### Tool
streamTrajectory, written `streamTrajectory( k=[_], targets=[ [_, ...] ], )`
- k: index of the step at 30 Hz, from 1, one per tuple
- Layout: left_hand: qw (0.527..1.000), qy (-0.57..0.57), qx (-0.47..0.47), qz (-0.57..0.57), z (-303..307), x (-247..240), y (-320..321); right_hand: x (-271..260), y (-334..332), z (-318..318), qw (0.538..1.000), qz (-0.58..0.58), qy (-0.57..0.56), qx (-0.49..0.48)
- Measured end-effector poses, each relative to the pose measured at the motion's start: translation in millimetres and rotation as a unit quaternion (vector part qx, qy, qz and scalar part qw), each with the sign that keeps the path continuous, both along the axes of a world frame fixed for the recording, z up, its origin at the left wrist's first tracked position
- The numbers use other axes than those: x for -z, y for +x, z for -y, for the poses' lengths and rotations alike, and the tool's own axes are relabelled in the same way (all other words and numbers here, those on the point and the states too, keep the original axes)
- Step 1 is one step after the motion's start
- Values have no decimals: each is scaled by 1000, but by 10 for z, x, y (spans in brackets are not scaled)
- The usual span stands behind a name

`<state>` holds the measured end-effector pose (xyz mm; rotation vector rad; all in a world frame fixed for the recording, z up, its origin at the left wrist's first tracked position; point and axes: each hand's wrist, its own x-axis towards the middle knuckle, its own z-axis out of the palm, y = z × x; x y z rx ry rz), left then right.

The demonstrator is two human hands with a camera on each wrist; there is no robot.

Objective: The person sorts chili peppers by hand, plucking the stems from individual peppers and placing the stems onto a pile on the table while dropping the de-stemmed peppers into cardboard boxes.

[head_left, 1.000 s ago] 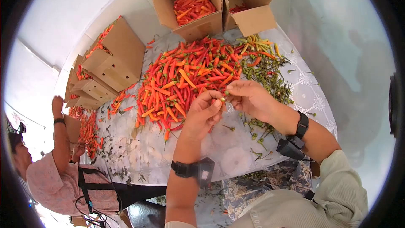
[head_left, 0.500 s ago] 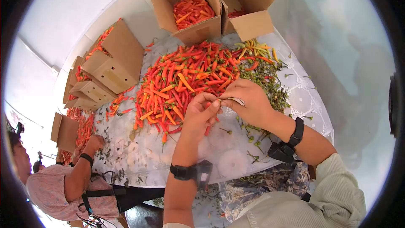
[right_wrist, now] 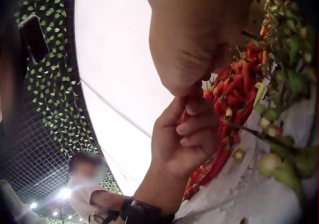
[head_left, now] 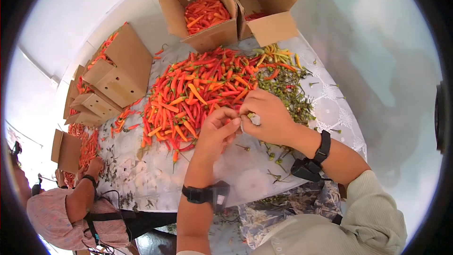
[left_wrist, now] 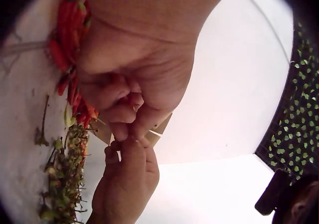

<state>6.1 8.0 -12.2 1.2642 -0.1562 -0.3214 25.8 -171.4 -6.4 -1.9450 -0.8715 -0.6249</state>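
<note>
In the head view my left hand (head_left: pixel 210 137) and right hand (head_left: pixel 270 117) meet at their fingertips, just in front of a big pile of red and orange chilies (head_left: pixel 198 89). The right wrist view has a red chili (right_wrist: pixel 187 115) in the curled fingers of my left hand (right_wrist: pixel 182 142), while the bent fingers of my right hand (right_wrist: pixel 192 45) pinch at its upper end. Between the fingers of my left hand (left_wrist: pixel 144 64), the left wrist view shows some red. My right hand (left_wrist: pixel 127 184) touches its fingertips there. The stem end is hidden.
Green stems (head_left: pixel 292 92) lie right of the pile, yellowish chilies (head_left: pixel 276 55) behind them. Two open boxes, one holding chilies (head_left: pixel 206 14), stand at the back. More boxes (head_left: pixel 125 73) stand at the left, where another person (head_left: pixel 71 215) reaches towards red chilies.
My hands, apart at first with a green stem end visible between them, now meet at the fingertips. The other person's arm has come down from the boxes to the chilies on the table.
</note>
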Motion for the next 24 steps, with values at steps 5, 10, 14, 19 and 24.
streamTrajectory(
  k=[5, 10, 14, 19, 24],
  targets=[
    [999, -37, 7, -8, -27, -1, 22, -104, 64, 96, 986, -137, 91, 22],
    [996, -71, -25, -52, -28, 1, 44, -171, 284, 481, 980, -170, 89, 50],
    [995, -72, -31, -61, -45, 0, 42, -100, -17, 626, 979, -47, -153, 122],
    [997, -30, -36, -54, 45, -78, 1, 78, -584, 468, 956, -9, -290, 46],
    [996, -45, -48, -52, -1, -15, 31, 185, -521, 513, 940, -32, -329, 84]
  ],
)
